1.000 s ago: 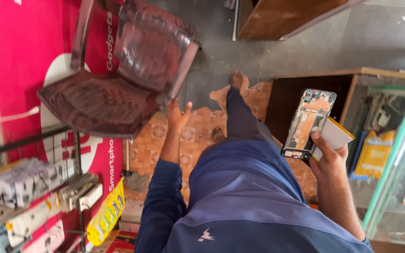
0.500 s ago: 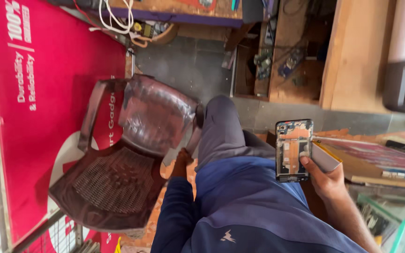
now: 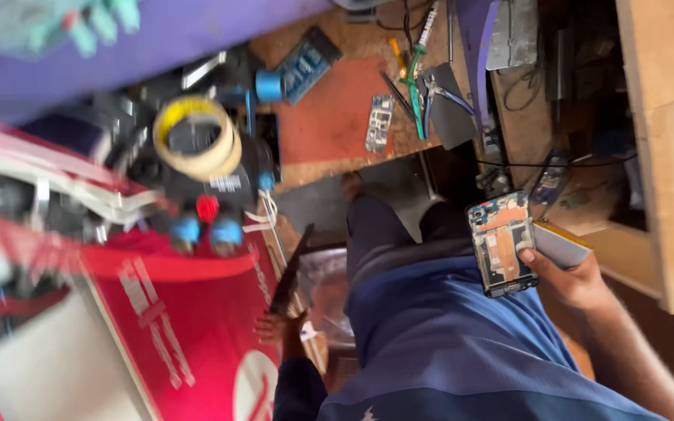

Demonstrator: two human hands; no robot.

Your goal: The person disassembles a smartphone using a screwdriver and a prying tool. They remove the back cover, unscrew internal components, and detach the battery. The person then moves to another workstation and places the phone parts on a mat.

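My right hand (image 3: 567,277) holds an opened phone (image 3: 501,242) with its back off, the orange and blue insides facing me. The same hand grips a small white box with a yellow edge (image 3: 563,243) behind the phone. Lower left, my left hand (image 3: 278,327) grips the rim of a dark red plastic chair (image 3: 317,284), which I see nearly edge-on. My blue shirt (image 3: 446,343) and dark trouser leg (image 3: 376,226) fill the middle, with my foot on the floor below.
A workbench with a red mat (image 3: 337,109) carries a bare phone frame (image 3: 380,121), blue-handled pliers (image 3: 442,93), a blue spool (image 3: 268,86) and a yellow tape roll (image 3: 196,140). A red banner (image 3: 189,327) stands at left, a wooden shelf (image 3: 665,140) at right.
The view has swung from the chair and floor towards the workbench. My right hand still holds the phone and box. My left hand stays at the chair.
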